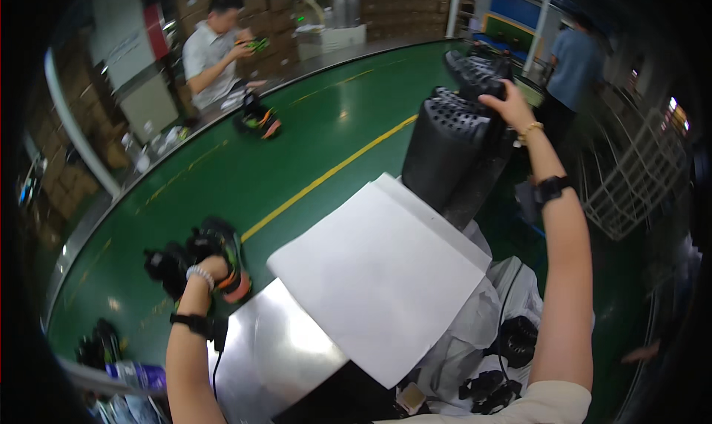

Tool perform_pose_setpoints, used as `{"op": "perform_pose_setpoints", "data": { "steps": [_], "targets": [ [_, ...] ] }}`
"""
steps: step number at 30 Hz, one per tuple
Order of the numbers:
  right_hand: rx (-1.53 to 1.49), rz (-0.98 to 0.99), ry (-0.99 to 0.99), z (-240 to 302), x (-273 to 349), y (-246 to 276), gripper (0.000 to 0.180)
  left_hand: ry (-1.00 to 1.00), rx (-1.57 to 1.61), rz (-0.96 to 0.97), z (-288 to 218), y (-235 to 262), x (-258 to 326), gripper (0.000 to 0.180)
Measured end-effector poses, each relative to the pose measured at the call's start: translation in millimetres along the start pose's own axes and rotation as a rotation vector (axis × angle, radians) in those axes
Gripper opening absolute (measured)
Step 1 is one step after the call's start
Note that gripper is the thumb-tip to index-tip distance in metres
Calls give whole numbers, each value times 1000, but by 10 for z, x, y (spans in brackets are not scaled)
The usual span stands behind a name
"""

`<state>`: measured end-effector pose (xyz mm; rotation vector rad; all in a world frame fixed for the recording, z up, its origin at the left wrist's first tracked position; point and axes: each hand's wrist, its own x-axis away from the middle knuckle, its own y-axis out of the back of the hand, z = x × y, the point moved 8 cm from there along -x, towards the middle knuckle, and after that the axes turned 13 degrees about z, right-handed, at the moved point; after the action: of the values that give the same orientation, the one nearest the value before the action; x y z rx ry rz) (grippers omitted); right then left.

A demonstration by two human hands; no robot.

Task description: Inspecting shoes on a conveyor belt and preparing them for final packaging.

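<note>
At the left, my left hand [213, 267] is closed on a pair of black shoes [215, 242] with orange and green trim, on the green belt. The shoes hide part of its fingers. My right hand [512, 106] reaches far forward on the right. Its thumb and fingers curve round a black, ridged piece [478, 75] on top of a tall black housing [437, 146] with a perforated top; I cannot make out exactly what the piece is. Between my arms, a stack of white paper sheets [378, 268] lies over a shiny metal plate [278, 350].
The green conveyor belt [326, 149] with a yellow line curves across. Another shoe [259, 121] lies near a seated person [215, 57] opposite. More dark shoes [100, 342] are at lower left. White bags [512, 283], a wire cart [630, 172] and a standing person [575, 64] are at right.
</note>
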<state>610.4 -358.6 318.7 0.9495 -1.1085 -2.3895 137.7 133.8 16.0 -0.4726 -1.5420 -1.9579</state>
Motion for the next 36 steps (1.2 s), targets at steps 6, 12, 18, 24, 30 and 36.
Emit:
{"op": "perform_pose_setpoints", "data": {
  "steps": [6, 12, 18, 24, 30, 36],
  "targets": [
    [-429, 148, 314, 1553, 541, 269, 50, -209, -276, -103, -149, -161, 254, 18],
    [-338, 189, 490, 3156, 1487, 147, 60, -242, 50, -44, -52, -278, 465, 19],
    [-218, 323, 786, 4453, 2149, -255, 71, -210, 239, 3, -21, -213, 362, 22],
    [-124, 454, 832, 5064, 2283, -855, 54, -44, 309, -172, -46, 158, 504, 24],
    [183, 652, 584, 5000, 2023, -1976, 40, 544, 998, -1166, -220, -77, 1822, 22],
    [296, 833, 574, 5299, 1940, -3339, 42, 512, 1311, -1316, -560, -467, 1828, 36]
  ]
}}
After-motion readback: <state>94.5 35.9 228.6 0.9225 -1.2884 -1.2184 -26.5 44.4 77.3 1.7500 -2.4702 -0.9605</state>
